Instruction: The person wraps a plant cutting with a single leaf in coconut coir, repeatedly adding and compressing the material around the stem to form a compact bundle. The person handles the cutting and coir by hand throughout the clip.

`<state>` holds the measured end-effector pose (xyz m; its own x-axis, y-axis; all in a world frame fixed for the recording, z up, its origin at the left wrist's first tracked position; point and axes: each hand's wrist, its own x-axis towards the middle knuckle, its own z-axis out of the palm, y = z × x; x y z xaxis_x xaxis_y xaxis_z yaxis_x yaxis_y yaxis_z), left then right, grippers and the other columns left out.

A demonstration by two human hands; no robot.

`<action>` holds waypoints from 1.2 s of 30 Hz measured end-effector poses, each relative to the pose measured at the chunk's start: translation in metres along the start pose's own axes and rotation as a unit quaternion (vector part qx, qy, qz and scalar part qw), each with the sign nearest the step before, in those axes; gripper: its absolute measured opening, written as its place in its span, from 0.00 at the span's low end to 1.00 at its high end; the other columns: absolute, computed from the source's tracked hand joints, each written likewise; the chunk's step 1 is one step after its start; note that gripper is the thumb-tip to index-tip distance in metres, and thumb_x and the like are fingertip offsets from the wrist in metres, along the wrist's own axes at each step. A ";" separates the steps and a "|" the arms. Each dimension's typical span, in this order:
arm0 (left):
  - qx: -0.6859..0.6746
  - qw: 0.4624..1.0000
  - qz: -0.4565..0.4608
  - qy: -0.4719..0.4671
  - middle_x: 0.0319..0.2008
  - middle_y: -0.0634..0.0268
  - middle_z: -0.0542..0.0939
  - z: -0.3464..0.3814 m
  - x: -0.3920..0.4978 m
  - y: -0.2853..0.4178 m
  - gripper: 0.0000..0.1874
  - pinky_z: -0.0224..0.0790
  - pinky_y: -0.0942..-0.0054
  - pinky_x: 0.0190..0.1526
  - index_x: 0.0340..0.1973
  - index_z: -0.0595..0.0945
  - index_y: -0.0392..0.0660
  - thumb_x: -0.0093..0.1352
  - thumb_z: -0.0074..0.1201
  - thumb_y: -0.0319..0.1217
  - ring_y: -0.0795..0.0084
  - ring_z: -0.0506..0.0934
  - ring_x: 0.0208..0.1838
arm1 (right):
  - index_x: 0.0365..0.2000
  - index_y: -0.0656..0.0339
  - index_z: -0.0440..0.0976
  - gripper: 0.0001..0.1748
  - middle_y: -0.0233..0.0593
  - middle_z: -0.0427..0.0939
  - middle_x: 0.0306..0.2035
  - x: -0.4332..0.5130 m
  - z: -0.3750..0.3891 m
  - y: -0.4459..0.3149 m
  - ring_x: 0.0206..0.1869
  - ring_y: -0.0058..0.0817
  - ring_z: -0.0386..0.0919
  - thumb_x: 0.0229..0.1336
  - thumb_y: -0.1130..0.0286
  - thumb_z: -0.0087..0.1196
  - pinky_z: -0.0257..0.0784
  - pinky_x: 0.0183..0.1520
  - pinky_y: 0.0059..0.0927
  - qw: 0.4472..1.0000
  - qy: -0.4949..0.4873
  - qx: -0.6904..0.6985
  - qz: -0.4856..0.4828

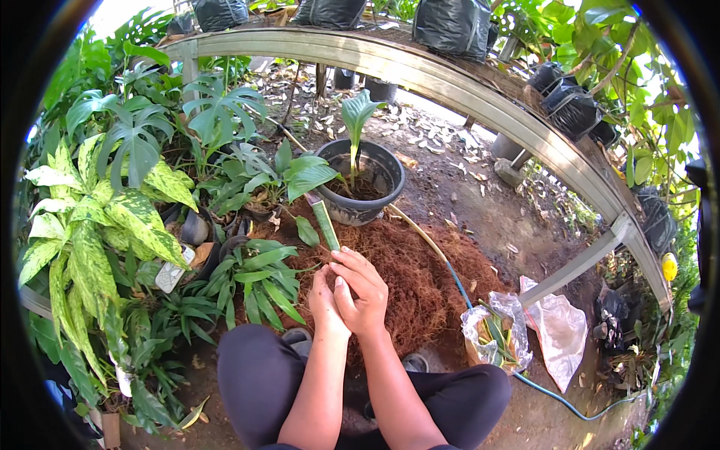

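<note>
Both hands are cupped together over a heap of brown coir fibre. My left hand and my right hand close around the lower end of a green leaf cutting, whose upper part points up and away, beside the pot. What else lies between the palms is hidden. Just beyond the hands stands a round black plastic pot holding soil and one upright broad-leaved plant. To the right, an open clear plastic bag holds long green and yellowish leaves.
Potted foliage plants crowd the left side. A hose runs from behind the pot to the lower right. An empty-looking plastic bag lies by a brace of the curved-looking bench, which carries black plant bags.
</note>
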<state>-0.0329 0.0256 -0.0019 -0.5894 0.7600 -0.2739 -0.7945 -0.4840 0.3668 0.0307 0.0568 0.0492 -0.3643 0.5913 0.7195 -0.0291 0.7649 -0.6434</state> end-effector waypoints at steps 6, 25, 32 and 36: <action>0.010 1.000 0.010 -0.019 0.45 0.63 0.83 0.005 -0.004 0.001 0.17 0.73 0.71 0.55 0.49 0.82 0.41 0.81 0.43 0.40 0.70 0.81 0.50 | 0.41 0.65 0.85 0.13 0.47 0.86 0.52 -0.001 -0.002 0.000 0.62 0.48 0.81 0.54 0.76 0.59 0.68 0.70 0.51 1.000 0.001 -0.012 0.005; 0.225 0.974 0.038 -0.003 0.56 0.56 0.82 0.037 -0.016 0.002 0.35 0.69 0.63 0.65 0.62 0.78 0.39 0.82 0.35 0.59 0.66 0.80 0.59 | 0.49 0.68 0.80 0.37 0.49 0.84 0.47 0.005 -0.006 0.005 0.48 0.40 0.83 0.76 0.42 0.39 0.78 0.58 0.43 0.708 0.257 0.471 0.460; 0.125 0.990 -0.060 0.006 0.52 0.64 0.84 0.042 -0.021 0.018 0.33 0.74 0.65 0.59 0.56 0.81 0.44 0.79 0.43 0.62 0.68 0.82 0.54 | 0.48 0.73 0.82 0.22 0.44 0.86 0.49 0.002 -0.004 -0.005 0.52 0.31 0.82 0.77 0.65 0.43 0.74 0.62 0.35 0.954 0.102 0.146 0.240; 0.016 0.998 -0.055 0.015 0.51 0.64 0.83 0.035 -0.018 0.020 0.28 0.74 0.65 0.58 0.54 0.81 0.47 0.78 0.47 0.58 0.69 0.81 0.54 | 0.48 0.68 0.83 0.16 0.52 0.85 0.54 0.004 -0.003 -0.008 0.63 0.47 0.79 0.65 0.70 0.55 0.67 0.71 0.48 0.997 0.032 0.026 0.060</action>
<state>-0.0326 0.0171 0.0411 -0.5028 0.7941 -0.3414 -0.8503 -0.3835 0.3604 0.0321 0.0535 0.0584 -0.3075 0.6948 0.6502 -0.0377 0.6739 -0.7379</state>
